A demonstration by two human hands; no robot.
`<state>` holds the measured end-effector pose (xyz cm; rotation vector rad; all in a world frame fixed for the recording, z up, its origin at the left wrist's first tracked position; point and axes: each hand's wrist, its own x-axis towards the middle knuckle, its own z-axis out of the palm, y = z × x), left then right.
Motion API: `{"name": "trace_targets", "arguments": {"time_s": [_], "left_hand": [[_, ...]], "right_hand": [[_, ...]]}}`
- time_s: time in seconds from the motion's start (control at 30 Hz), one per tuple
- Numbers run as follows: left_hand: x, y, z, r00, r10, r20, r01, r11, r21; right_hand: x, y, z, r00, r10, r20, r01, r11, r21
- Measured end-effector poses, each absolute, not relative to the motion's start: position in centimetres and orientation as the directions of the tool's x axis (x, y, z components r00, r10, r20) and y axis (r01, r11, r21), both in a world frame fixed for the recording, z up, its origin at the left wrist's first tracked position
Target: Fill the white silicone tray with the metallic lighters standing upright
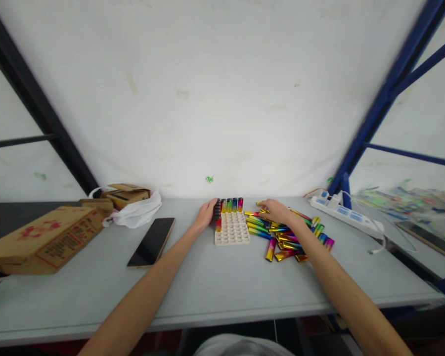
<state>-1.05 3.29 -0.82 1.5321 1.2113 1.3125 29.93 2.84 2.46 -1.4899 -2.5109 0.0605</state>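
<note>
A cream tray with rows of round-ended slots [233, 228] lies flat in the middle of the table. Shiny multicoloured lighters [235, 204] stand upright along its back row, and more fill its left column. My left hand [206, 213] lies against the left side of that column, its fingers stretched out and partly hidden by the lighters. To the right of the tray is a loose pile of metallic lighters [289, 242]. Over the pile's back left part, my right hand [276, 211] is closed, with the yellow end of a lighter [259, 203] showing at its fingertips.
A black phone [152, 242] lies left of the tray. Further left are a cardboard box [44, 240], a smaller open box [128, 196] and a white plastic bag [137, 213]. A white power strip [346, 215] with cables sits at the back right, near a blue metal frame [378, 101].
</note>
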Motion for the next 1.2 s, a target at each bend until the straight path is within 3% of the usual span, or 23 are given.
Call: {"name": "trace_targets", "arguments": {"time_s": [0.17,0.27,0.37,0.5,0.67,0.77,0.9,1.03,1.2], "left_hand": [[-1.0,3.2,-0.8,0.039,0.965,0.260,0.195,-0.262,0.945],[-1.0,3.3,-0.9,0.032,0.963,0.268,0.197,-0.269,0.943],[-1.0,3.5,-1.0,0.029,0.961,0.275,0.193,-0.275,0.942],[-1.0,3.5,-1.0,0.030,0.962,0.270,0.201,-0.271,0.942],[-0.9,3.3,-0.8,0.029,0.962,0.272,0.199,-0.272,0.942],[-0.9,3.3,-0.8,0.027,0.962,0.270,0.192,-0.270,0.944],[-0.9,3.4,-1.0,0.037,0.957,0.287,0.195,-0.289,0.937],[-0.9,3.5,-1.0,0.040,0.963,0.265,0.183,-0.268,0.946],[-0.8,3.4,-1.0,0.021,0.963,0.269,0.165,-0.269,0.949]], "right_hand": [[28.5,3.6,2.6,-0.493,0.864,0.098,0.855,0.502,-0.126],[28.3,3.5,2.6,-0.491,0.859,0.146,0.845,0.510,-0.158],[28.6,2.9,2.9,-0.465,0.845,0.263,0.768,0.533,-0.355],[28.7,2.2,3.4,-0.354,0.856,0.376,0.508,0.514,-0.691],[26.8,1.0,4.7,-0.153,0.916,0.372,0.203,0.397,-0.895],[24.4,-0.4,5.7,-0.125,0.942,0.312,0.011,0.315,-0.949],[21.2,-2.5,6.2,-0.271,0.925,0.267,-0.202,0.217,-0.955],[18.9,-3.9,5.2,-0.390,0.890,0.237,-0.169,0.184,-0.968],[17.5,-4.3,3.6,-0.366,0.919,0.148,-0.061,0.135,-0.989]]}}
